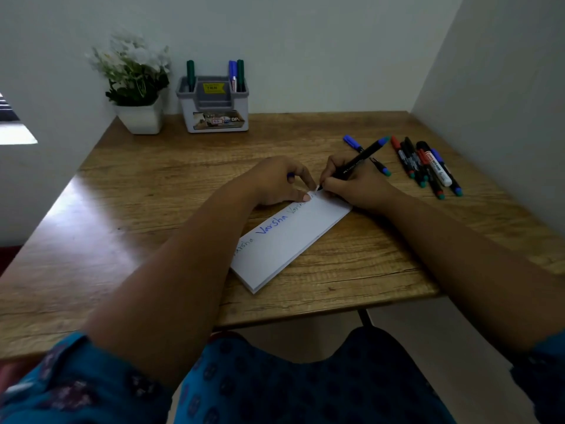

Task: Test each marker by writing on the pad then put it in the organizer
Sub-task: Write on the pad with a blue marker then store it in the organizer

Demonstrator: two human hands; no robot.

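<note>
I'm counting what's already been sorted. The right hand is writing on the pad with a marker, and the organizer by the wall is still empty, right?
Not quite. The head view shows the right hand writing on the pad with a marker, but the organizer by the wall is not empty: three markers already stand in it, one at its left end and two at its right.

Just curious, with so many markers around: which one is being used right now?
The black marker with the blue end, held in the right hand, tip on the pad. The others lie loose or stand in the organizer.
</note>
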